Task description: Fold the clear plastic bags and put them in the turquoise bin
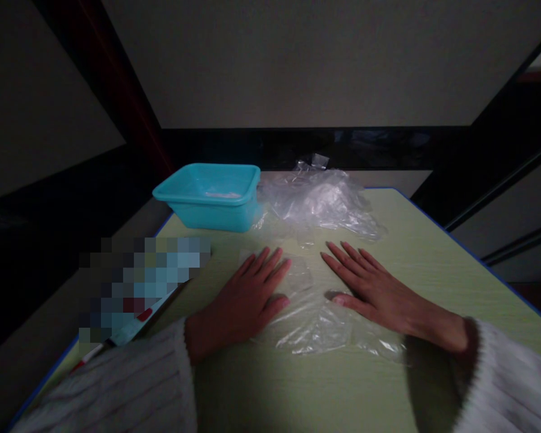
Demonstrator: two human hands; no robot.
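Observation:
A clear plastic bag lies spread and wrinkled on the table in front of me. My left hand rests flat on its left side, fingers stretched out and pointing away from me. On the other side, my right hand is also laid out with its fingers spread, its thumb touching the film. Neither hand grips anything. Just beyond my fingertips sits a crumpled heap of clear plastic bags. Where the flat bag ends and the heap begins is hard to make out.
A turquoise plastic basin stands at the back left, with something pale inside. A box or packet, partly blurred out, lies along the left edge. The pale table has a blue rim and stands near a wall.

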